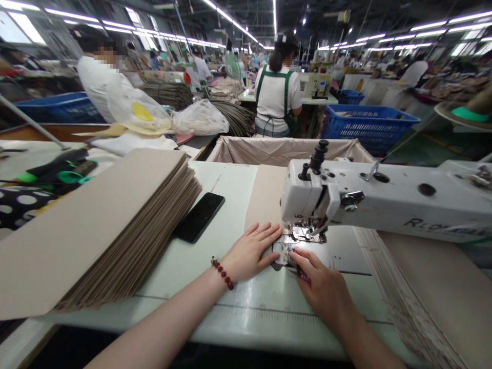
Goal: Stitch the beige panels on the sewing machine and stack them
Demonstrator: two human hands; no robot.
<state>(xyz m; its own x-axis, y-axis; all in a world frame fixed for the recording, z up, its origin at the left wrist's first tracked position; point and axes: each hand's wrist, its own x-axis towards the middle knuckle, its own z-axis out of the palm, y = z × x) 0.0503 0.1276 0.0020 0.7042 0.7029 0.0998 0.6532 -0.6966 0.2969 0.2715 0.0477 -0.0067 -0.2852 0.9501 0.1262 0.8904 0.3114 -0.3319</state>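
My left hand [255, 251] lies flat with its fingers stretched out, the tips at the near edge of a beige panel [265, 192] and the thumb beside the metal needle plate [283, 252]. The panel runs back from the presser foot [307, 234] of a white sewing machine [384, 195]. My right hand [325, 282] is curled just in front of the foot, index finger by the plate. Under its fingers shows a small dark and purple tool [303, 275], mostly hidden, perhaps thread snips.
A tall stack of beige panels [96, 205] stands at the left, a black phone [202, 215] beside it. More panels [434, 287] lie right, under the machine arm. Behind the table are a cloth-lined bin [246, 148], a blue crate [369, 125] and a seated person [277, 95].
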